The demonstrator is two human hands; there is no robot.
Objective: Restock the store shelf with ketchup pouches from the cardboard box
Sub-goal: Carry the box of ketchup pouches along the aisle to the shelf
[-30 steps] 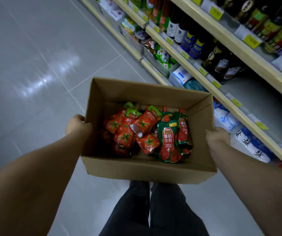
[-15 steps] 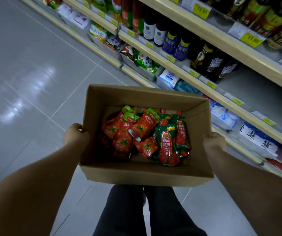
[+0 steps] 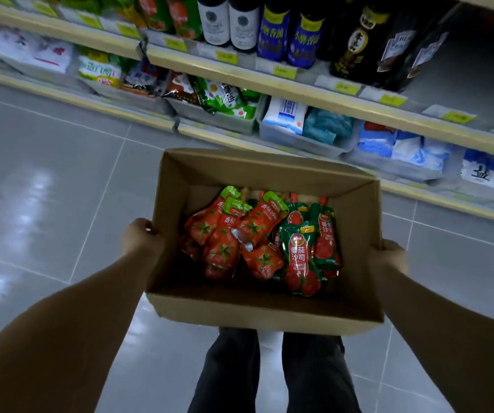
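Shelving (image 3: 269,81) is running across just beyond the box (image 3: 269,315), carrying dark bottles (image 3: 241,22) high above the box's far wall and bagged goods (image 3: 224,99) lower, nearer it. Which tier is taking ketchup I cannot tell; the person is probably facing the rack to find it. The box is hanging level in front of the person's legs (image 3: 269,374), open side up, likely so nothing is sliding out. Pouches (image 3: 254,242), red ones and green-edged ones, are lying in a loose heap on the box's bottom, none shelved yet. The left hand (image 3: 141,239) is gripping the box's left wall and the right hand (image 3: 388,257) its right wall, each curled against the cardboard, sharing the weight evenly.
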